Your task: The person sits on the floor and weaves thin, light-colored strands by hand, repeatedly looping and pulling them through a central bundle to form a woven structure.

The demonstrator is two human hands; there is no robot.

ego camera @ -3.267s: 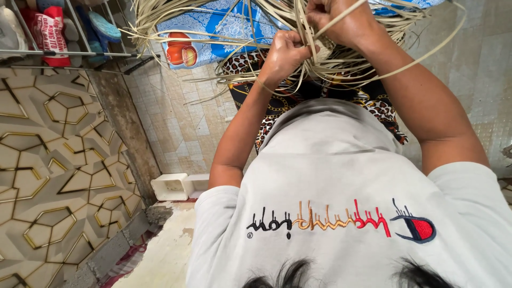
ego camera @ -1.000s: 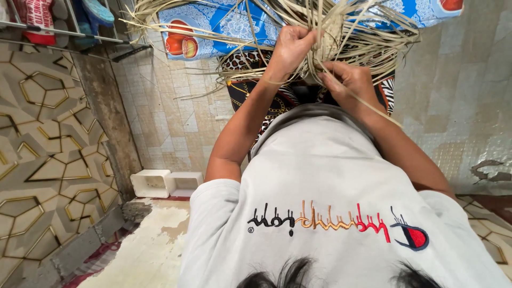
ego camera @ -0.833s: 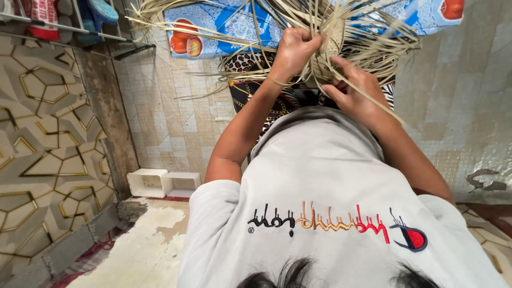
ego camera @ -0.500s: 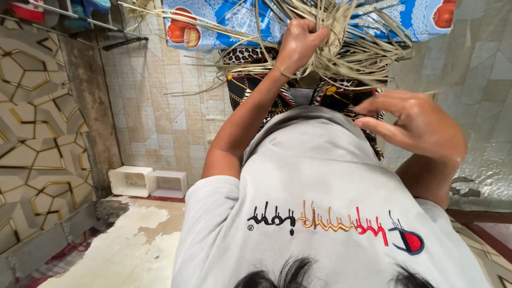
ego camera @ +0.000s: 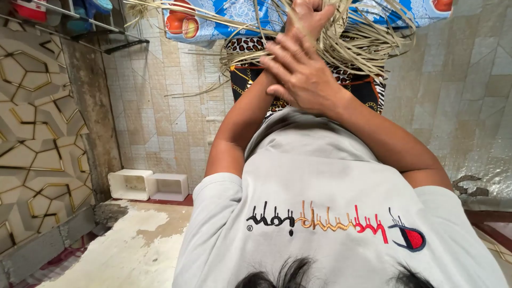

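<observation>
Pale straw-coloured reed strips [ego camera: 352, 37], flat, thin and springy, form a loose tangled bundle that fans outward around both hands; individual strands run in long shallow arcs, mostly crosswise to the forearms, with loose ends trailing toward the left arm's side. Left hand [ego camera: 309, 16] is clenched on the bundle, strands emerging past its fingers. Right hand [ego camera: 304, 74] lies nearer the camera, fingers extended and slightly spread, overlapping the left wrist; whether it pinches a strand cannot be determined. Beyond the hands lies a glossy blue printed sheet [ego camera: 234, 16]. Below them shows leopard-patterned fabric [ego camera: 250, 45]. Two white rectangular plastic boxes [ego camera: 146, 185] sit well to the left arm's side, on the floor.
</observation>
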